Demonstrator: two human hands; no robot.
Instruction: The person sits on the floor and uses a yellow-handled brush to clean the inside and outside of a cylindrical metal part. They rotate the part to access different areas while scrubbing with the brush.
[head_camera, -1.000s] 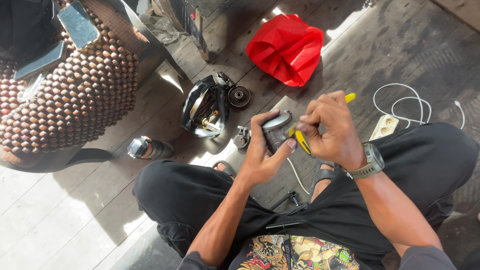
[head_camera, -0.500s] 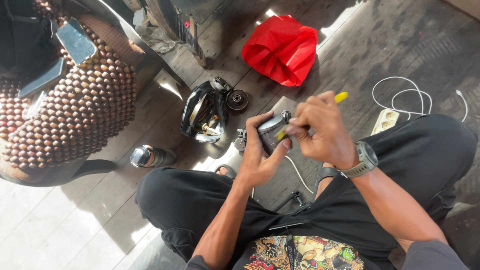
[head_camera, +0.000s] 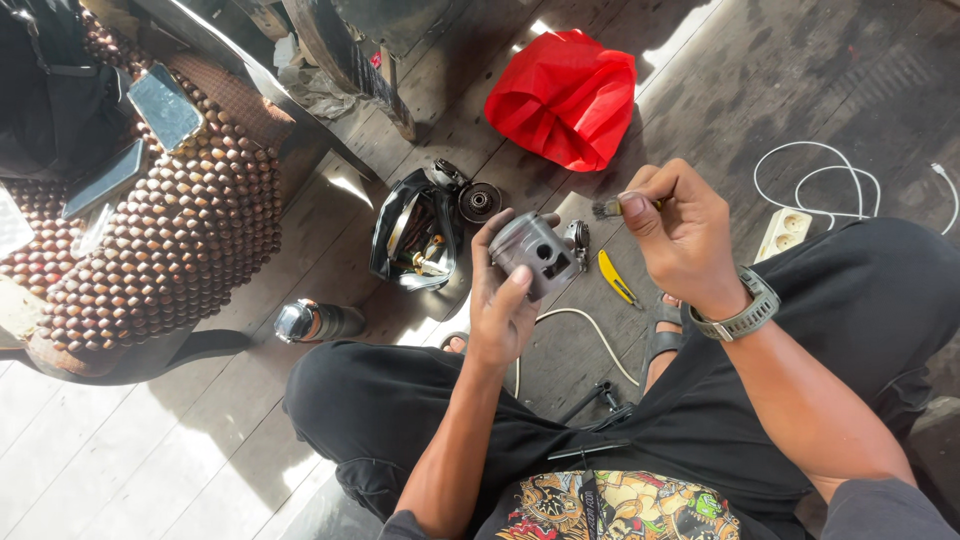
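1. Head view: the person sits cross-legged on a dark wooden floor (head_camera: 800, 90). The left hand (head_camera: 503, 300) is closed around a grey metal piston (head_camera: 533, 252), thumb on its near side and fingers behind it, holding it up above the knees with the side hole turned toward the camera.
2. The right hand (head_camera: 685, 235) is raised just beside the piston, to its right, not touching it. Its thumb and fingers are pinched together on a small brush (head_camera: 610, 208), whose bristles point left toward the piston. A grey wristwatch (head_camera: 745, 315) sits on that wrist.
3. On the floor between the two hands lies a yellow tool (head_camera: 618, 278). A small metal part (head_camera: 578, 238) lies just behind the piston.
4. Left of the piston an open black tool bag (head_camera: 415, 240) holds tools, with a round metal part (head_camera: 480, 202) at its upper edge.
5. Farther back lies a red bag (head_camera: 565, 95). On the right are a white power strip (head_camera: 785, 232) and its coiled white cable (head_camera: 820, 180).
6. At the left stands a seat with a wooden bead cover (head_camera: 170, 250), two phones (head_camera: 160, 105) lying on it, and a metal flask (head_camera: 320, 322) lies near it on the floor.
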